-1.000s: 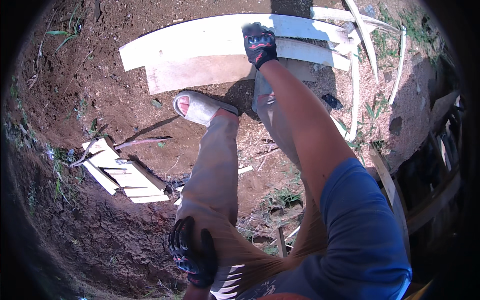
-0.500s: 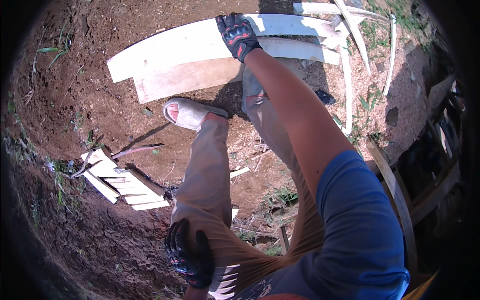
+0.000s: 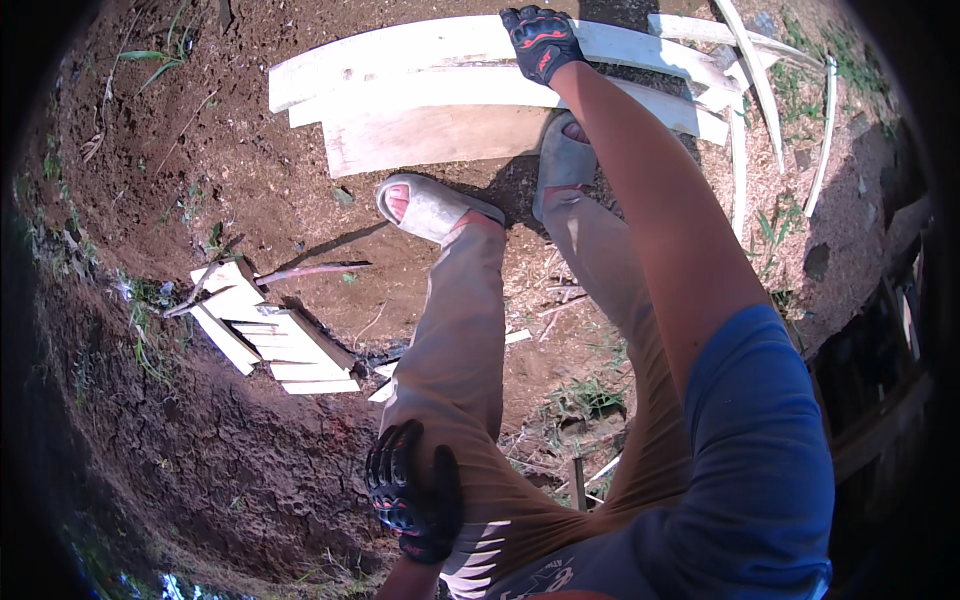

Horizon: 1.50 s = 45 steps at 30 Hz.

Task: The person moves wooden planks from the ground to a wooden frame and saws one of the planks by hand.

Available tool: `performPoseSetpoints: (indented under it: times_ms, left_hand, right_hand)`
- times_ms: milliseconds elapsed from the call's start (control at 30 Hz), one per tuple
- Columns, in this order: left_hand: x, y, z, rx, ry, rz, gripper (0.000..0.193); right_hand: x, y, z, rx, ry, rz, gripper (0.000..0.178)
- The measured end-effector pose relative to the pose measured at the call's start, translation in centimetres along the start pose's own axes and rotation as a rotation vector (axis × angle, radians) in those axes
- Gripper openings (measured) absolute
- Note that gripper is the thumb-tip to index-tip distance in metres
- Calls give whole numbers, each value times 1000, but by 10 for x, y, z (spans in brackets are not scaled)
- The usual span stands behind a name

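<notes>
My right hand [image 3: 540, 38], in a black and red glove, reaches far forward and rests on top of a stack of long pale wooden planks [image 3: 420, 85] lying on bare soil; its fingers curl over the top plank's far edge. My left hand [image 3: 412, 492], in a black glove, presses flat on my left thigh with fingers spread. Both legs wear tan trousers and grey sandals; the left foot [image 3: 425, 205] stands just before the planks, and the right foot [image 3: 562, 160] is beside them.
A small pile of short pale wood offcuts [image 3: 270, 335] lies on the soil at the left, with a thin stick [image 3: 305, 270] beside it. More thin pale strips [image 3: 760, 90] lean at the upper right. Dark timber shows along the right edge.
My right hand has slid leftward along the top plank as the view shifted. The left hand has stayed on the thigh.
</notes>
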<state>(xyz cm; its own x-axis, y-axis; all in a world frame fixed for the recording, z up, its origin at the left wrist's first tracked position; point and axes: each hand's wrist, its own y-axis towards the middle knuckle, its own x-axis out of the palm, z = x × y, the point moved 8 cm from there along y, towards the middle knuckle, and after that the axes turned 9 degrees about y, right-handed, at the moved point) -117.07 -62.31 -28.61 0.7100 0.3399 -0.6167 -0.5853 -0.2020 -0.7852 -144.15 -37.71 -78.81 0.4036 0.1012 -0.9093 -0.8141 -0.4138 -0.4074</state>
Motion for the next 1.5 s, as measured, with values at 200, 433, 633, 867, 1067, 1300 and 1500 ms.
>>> performPoseSetpoints:
  times_ms: [200, 433, 633, 867, 1067, 1300, 1500]
  left_hand:
    - [-1, 5, 0, 51, -21, -50, 44]
    - [8, -9, 2, -4, -12, -28, 43]
    - [5, -8, 6, 23, 9, -22, 42]
    - [3, 1, 10, 8, 12, -46, 41]
    - [0, 2, 13, -2, 29, -14, 43]
    - [1, 4, 13, -18, 56, -55, 43]
    - [3, 4, 16, -25, 52, -118, 41]
  right_hand:
    - [1, 16, 84, -19, 204, -180, 45]
    - [-67, -48, 71, 340, 386, 325, 61]
    - [30, -112, 26, 425, 400, -19, 75]
    - [43, -122, -1, 489, 323, -148, 73]
    - [53, -132, -4, 313, 65, -60, 70]
    - [51, -99, 10, 159, 50, -83, 44]
    - [48, -87, 6, 27, -38, -32, 21]
